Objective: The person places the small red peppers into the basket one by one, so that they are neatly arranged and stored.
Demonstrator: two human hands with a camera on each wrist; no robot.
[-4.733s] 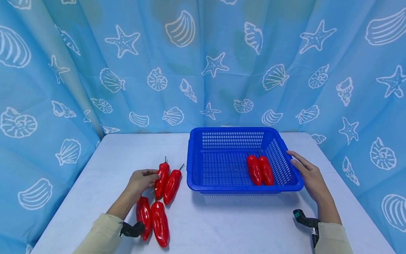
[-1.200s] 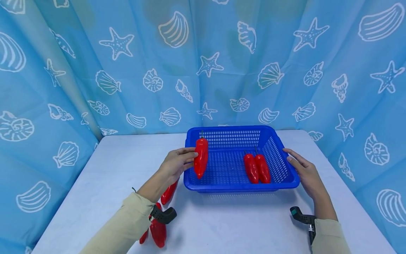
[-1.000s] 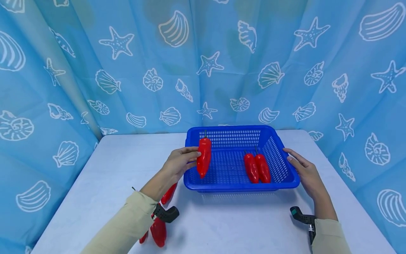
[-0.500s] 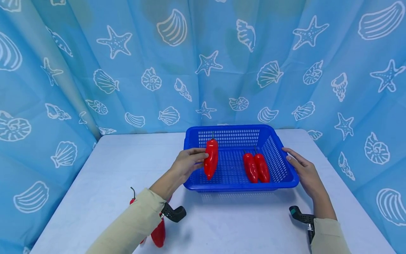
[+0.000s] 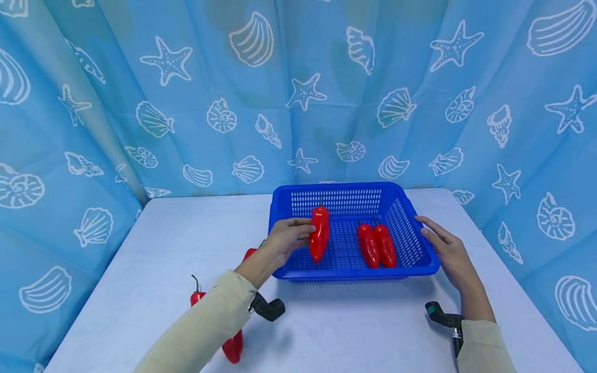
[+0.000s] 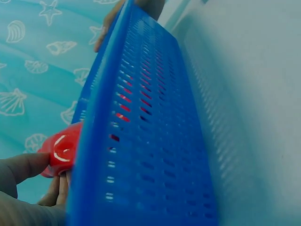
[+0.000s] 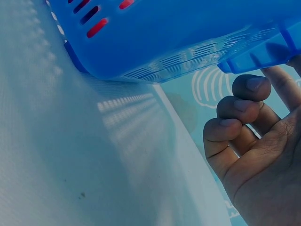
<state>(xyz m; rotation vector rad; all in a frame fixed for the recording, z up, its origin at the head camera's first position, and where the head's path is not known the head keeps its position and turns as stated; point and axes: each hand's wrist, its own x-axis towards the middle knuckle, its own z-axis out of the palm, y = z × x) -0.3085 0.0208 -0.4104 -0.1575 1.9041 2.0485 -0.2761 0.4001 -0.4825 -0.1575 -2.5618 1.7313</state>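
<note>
My left hand (image 5: pixel 285 239) pinches a red chili pepper (image 5: pixel 320 234) between thumb and fingers, stem upward, over the left part of a blue plastic basket (image 5: pixel 345 273). In the left wrist view that pepper (image 6: pixel 62 149) shows just behind the basket's rim (image 6: pixel 101 94). At the basket's right side, my right hand (image 5: pixel 451 255) holds the rim with thumb and index finger; in the right wrist view the other fingers (image 7: pixel 240 106) curl below the rim. Two more red peppers (image 5: pixel 368 246) lie side by side in the basket's right part.
Left of the basket, several red peppers lie on the white table (image 5: pixel 186 233), partly hidden by the left forearm: one stem end (image 5: pixel 197 297), one lower tip (image 5: pixel 233 347) and one top (image 5: pixel 250 253) show. A blue shell-patterned curtain (image 5: pixel 298 103) hangs behind and at both sides.
The left hand has picked up a pepper from the group on the table and carried it right, over the rim and further above the basket. The right hand stays at the basket's rim.
</note>
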